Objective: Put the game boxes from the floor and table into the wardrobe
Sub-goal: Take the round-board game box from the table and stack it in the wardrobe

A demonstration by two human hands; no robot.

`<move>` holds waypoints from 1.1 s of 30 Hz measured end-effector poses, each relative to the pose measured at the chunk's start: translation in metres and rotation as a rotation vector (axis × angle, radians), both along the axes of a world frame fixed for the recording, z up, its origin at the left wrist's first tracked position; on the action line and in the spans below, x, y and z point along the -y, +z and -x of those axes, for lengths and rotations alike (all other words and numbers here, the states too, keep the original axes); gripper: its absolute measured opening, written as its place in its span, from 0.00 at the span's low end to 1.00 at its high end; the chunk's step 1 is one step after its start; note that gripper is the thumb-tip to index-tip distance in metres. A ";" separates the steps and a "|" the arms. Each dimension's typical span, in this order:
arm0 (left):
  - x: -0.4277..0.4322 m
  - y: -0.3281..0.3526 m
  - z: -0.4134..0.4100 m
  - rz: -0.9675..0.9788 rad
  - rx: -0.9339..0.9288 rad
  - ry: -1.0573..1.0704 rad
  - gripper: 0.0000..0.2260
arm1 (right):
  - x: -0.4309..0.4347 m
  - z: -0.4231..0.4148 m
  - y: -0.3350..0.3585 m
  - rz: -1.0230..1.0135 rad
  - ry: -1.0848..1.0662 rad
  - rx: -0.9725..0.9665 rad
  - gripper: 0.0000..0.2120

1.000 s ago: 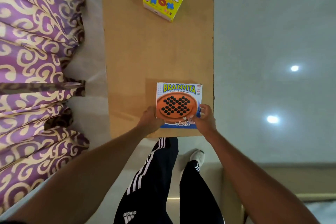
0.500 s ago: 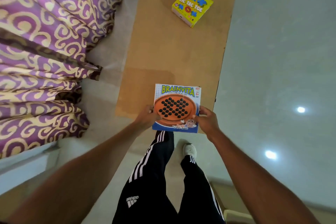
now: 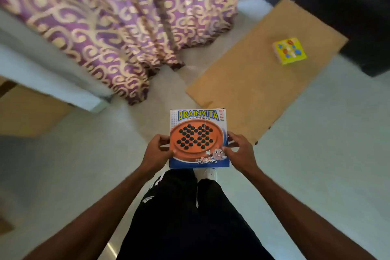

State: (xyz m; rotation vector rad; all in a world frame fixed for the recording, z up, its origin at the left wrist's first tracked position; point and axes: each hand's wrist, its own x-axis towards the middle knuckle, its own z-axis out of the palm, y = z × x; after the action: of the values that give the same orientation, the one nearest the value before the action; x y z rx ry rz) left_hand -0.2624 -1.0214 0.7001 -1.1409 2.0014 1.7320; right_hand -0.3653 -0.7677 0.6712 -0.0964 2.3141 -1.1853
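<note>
The left hand (image 3: 157, 151) pinched the left edge of the flat blue-and-orange cardboard Brainvita game box (image 3: 199, 139) and the right hand (image 3: 240, 152) curled round its right edge. The box had left the tan wooden table (image 3: 253, 82) and was carried above the floor. Far right, the yellow square cardboard box (image 3: 289, 50) stayed on the table, likely next.

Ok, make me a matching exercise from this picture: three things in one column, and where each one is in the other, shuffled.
1. Brainvita box
2. yellow game box
3. purple curtain

A. lying on the brown tabletop
B. hanging down to the floor at upper left
C. gripped by the left hand and right hand

Pairs: 1-C, 2-A, 3-B.
</note>
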 end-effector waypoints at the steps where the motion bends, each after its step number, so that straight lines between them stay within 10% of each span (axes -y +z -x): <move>1: 0.005 0.008 -0.028 0.010 -0.024 0.071 0.18 | 0.014 -0.012 0.008 0.008 0.065 -0.015 0.27; 9: 0.055 0.031 -0.219 0.107 -0.137 0.439 0.35 | 0.140 -0.109 0.047 0.062 0.498 -0.092 0.26; 33: 0.211 0.041 -0.744 0.319 -0.187 1.600 0.33 | 0.586 -0.603 0.064 0.231 1.630 -0.105 0.25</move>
State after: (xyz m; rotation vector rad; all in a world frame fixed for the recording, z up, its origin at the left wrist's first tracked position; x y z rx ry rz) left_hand 0.4817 -1.2324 0.7413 -3.3185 1.3005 1.9761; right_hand 0.2382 -1.3535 0.7351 -1.7121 1.2900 -0.4708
